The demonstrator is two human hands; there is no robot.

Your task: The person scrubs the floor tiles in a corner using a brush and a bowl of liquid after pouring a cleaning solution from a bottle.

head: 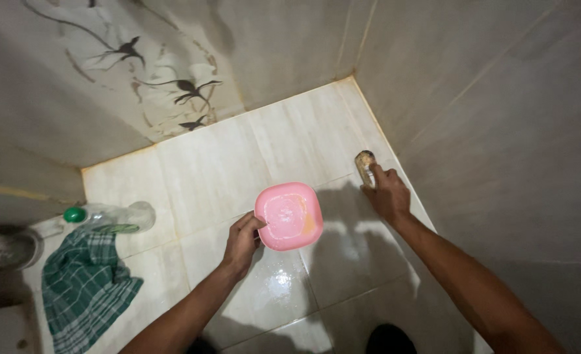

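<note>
Pink square plastic bowl (289,216) gripped by left hand (242,244); right hand (387,195) clasps scrub brush (365,165) at two o'clock; checked cloth (84,282), clear bottle (115,216) at nine on glossy tiles (212,164).

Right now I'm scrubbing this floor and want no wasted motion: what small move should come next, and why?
Probably tip the pink square plastic bowl in the left hand slightly toward the small scrubbing brush that the right hand presses on the beige floor tile by the wall. The bowl seems to hold a little liquid, and the tile there looks dry.

left hand (241,244) gripping, right hand (387,195) clenched, arms outstretched
</note>
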